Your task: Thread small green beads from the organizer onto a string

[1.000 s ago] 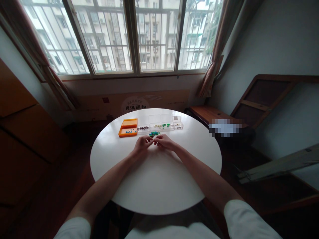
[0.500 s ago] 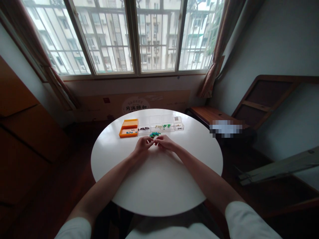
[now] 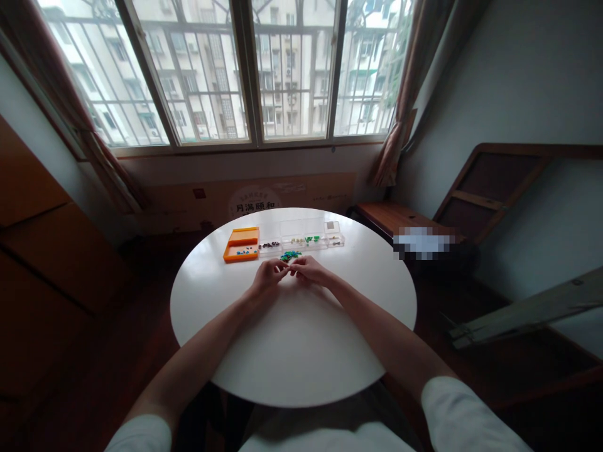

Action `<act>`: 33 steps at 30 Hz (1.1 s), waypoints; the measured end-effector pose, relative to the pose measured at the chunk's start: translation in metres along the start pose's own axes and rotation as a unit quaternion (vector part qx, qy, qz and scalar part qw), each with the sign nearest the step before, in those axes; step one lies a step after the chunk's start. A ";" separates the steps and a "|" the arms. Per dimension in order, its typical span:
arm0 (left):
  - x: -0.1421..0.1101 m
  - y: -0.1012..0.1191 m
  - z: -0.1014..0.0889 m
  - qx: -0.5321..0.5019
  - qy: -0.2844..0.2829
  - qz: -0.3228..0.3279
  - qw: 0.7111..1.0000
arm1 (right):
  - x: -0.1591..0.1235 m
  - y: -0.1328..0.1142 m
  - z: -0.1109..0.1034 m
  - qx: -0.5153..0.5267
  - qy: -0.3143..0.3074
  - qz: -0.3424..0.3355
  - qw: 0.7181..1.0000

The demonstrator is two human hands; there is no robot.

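Observation:
Both hands rest on the round white table (image 3: 292, 339), fingertips meeting near its middle. My left hand (image 3: 267, 275) is curled, its fingers pinched together. My right hand (image 3: 307, 270) is pinched too, touching the left fingertips. Whatever they pinch is too small to make out. Just beyond the fingertips lies a small heap of green and blue pieces (image 3: 289, 255). Behind it stand an orange tray (image 3: 242, 244) with a few blue pieces and a row of clear boxes (image 3: 308, 233) holding dark, yellowish and green bits.
A large barred window (image 3: 245, 69) fills the far wall, with curtains at both sides. A cardboard box (image 3: 249, 199) leans under the sill. A wooden bench (image 3: 396, 216) and leaning wooden frames (image 3: 494, 188) stand at the right, wooden furniture (image 3: 42, 251) at the left.
The hands stay pinched together in the same spot. Only the view has shifted slightly.

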State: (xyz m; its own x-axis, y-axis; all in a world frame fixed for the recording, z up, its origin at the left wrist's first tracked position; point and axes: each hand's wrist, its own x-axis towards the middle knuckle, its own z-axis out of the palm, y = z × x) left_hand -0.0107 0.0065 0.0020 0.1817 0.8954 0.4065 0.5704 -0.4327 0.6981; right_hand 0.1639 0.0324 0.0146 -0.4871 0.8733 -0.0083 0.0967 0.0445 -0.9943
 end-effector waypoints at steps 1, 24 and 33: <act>0.000 0.001 0.000 0.001 0.001 0.000 1.000 | 0.001 0.001 0.000 0.001 -0.001 -0.003 1.000; 0.000 -0.003 0.000 -0.012 -0.007 -0.001 1.000 | 0.000 0.000 0.000 -0.007 -0.002 -0.002 1.000; 0.000 -0.003 0.000 -0.006 -0.002 0.010 1.000 | 0.001 0.003 -0.001 -0.003 -0.006 -0.006 1.000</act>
State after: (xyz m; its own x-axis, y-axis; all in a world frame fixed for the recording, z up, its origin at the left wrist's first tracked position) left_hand -0.0123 0.0075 -0.0001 0.1961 0.8866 0.4189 0.5563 -0.4524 0.6970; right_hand 0.1646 0.0341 0.0121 -0.4994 0.8664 0.0027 0.0955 0.0582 -0.9937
